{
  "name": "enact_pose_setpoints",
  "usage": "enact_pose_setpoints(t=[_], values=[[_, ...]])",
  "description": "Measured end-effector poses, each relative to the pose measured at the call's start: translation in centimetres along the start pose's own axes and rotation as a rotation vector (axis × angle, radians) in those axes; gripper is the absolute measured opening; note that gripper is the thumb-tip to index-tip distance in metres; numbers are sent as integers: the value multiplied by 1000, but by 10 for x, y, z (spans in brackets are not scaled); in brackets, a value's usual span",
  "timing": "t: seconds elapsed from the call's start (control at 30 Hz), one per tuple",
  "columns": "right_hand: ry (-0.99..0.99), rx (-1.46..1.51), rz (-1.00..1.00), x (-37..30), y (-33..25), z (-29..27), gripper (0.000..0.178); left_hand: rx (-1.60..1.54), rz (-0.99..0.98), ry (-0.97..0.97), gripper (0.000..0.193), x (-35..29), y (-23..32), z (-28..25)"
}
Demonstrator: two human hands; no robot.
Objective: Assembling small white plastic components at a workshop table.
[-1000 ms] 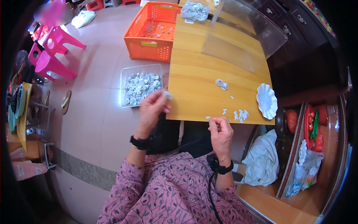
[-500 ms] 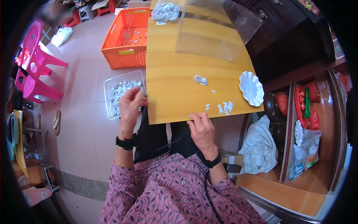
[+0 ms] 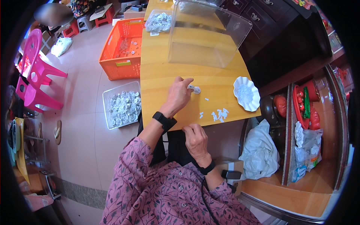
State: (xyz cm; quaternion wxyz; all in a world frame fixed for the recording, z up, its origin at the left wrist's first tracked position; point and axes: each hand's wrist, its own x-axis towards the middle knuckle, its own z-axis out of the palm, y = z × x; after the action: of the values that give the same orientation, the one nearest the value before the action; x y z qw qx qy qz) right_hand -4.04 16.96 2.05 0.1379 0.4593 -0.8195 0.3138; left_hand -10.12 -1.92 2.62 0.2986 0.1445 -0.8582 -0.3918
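My left hand (image 3: 179, 95) is stretched out over the yellow wooden tabletop (image 3: 165, 71). Its bent fingers are at a small round whitish plastic piece (image 3: 194, 89) and look closed on its edge; another such piece touches or lies right beside it. At the table's near edge, my right hand (image 3: 196, 140) has its thumb and fingers pressed together, and whatever they hold is hidden. Several tiny white plastic pieces (image 3: 220, 114) lie loose beyond the right hand. A scalloped white dish (image 3: 256, 98) at the right holds more tiny translucent white bits.
Left of the table, a clear tub (image 3: 108, 118) of round pieces sits on the floor, below an orange crate (image 3: 119, 71). A large clear plastic bin (image 3: 172, 48) and a small filled tub (image 3: 147, 24) stand farther back. Shelves (image 3: 300, 195) flank the right side.
My left hand has moved from above the floor tub, right and forward, to the round pieces on the table. My right hand stays pinched near the edge, slightly lower. The view has shifted.
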Motion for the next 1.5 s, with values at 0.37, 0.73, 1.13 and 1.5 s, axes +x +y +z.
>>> enact_pose_setpoints(t=[0.37, 0.73, 1.13, 1.5], values=[[130, 197, 190, -3, 3, -4, 10, 44, -74, -71, 18, -9, -6, 2], [107, 943, 796, 18, -9, -33, 15, -959, -490, -216, 28, -86, 19, -48], [81, 1009, 735, 17, -10, -23, 16, -1072, -500, -305, 31, -123, 27, -53], [150, 633, 473, 15, -11, -25, 10, -1194, -498, -376, 38, -131, 23, -61]])
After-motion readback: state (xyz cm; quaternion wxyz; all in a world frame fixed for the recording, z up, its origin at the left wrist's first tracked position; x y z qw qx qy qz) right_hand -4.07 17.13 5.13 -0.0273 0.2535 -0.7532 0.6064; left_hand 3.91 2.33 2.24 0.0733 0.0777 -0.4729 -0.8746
